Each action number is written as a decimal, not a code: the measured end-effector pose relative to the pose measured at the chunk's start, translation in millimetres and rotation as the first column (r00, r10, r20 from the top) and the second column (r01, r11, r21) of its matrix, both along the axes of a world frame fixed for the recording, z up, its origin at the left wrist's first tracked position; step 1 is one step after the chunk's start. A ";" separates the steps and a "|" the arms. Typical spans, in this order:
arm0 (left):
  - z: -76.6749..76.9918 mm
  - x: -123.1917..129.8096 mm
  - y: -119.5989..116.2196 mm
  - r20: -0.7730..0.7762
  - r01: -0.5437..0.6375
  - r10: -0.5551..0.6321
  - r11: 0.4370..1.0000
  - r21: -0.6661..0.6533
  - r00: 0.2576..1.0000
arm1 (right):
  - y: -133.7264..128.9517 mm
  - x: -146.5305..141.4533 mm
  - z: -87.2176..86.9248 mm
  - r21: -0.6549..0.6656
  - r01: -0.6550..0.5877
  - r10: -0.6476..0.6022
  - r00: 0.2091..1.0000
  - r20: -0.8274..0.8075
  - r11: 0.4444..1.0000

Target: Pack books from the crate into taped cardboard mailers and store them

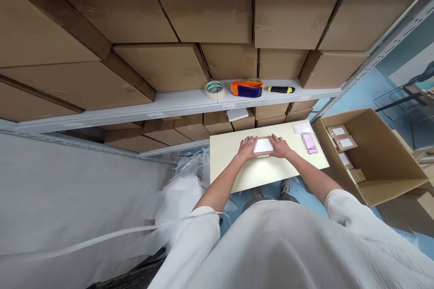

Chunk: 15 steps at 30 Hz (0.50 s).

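From where I stand, both hands are on a small cardboard box (263, 146); the left hand (248, 147) has its left end and the right hand (280, 146) its right end, the fingers laid over the top, so the box is held between them; a white label (263, 144) shows between the hands; the box is over the middle of a cream table (261, 174) (whether it lies fully flat there I can't tell).

Beyond the right hand, near the table's far right corner, are a white sheet (301, 128) and a pink item (309, 143), too blurred to make out; just right of the table stands a big open carton (389, 153), with several small boxes (346, 142) along its left side, some bearing white labels.

Past the table rises a shelf (190, 101); along its front edge sit a roll of tape (214, 90), an orange and blue tape dispenser (247, 88) and a yellow and black cutter (281, 90); brown cartons (220, 11) are stacked behind them; crumpled white plastic (186, 185) hangs left of the table.
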<state>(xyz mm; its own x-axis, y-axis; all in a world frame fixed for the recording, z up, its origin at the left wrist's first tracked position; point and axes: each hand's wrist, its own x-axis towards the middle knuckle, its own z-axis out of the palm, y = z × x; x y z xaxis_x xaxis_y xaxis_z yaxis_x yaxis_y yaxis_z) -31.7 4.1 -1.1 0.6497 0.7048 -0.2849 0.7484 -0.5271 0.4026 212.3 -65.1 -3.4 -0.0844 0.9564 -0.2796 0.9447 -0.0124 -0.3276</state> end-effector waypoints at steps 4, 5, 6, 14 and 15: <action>11.1 6.4 -2.3 0.034 0.077 -0.079 0.995 0.059 0.996 | -15.0 6.7 8.8 0.033 0.007 -0.007 1.000 0.009 0.999; 15.2 9.1 -3.7 0.041 0.092 -0.095 0.993 0.069 0.995 | -20.3 10.3 12.5 0.044 0.017 -0.017 1.000 0.008 0.999; 19.4 12.4 -5.4 0.049 0.105 -0.109 0.991 0.079 0.993 | -26.0 15.0 16.7 0.059 0.028 -0.028 1.000 0.003 0.998; 55.8 75.8 -25.2 0.164 0.211 -0.235 0.966 0.153 0.958 | -86.9 79.6 57.5 0.197 0.130 -0.132 0.991 -0.001 0.972; 60.9 89.8 -28.5 0.166 0.237 -0.263 0.958 0.165 0.950 | -96.5 90.7 62.6 0.212 0.150 -0.155 0.988 0.004 0.966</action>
<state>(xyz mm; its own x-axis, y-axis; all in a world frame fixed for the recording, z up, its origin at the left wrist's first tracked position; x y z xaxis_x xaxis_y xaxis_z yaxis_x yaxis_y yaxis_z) 58.0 -24.4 59.7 0.8418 0.5372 -0.0531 0.5051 -0.7491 0.4286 303.0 -161.6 59.2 0.0706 0.9950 -0.0707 0.9435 -0.0896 -0.3190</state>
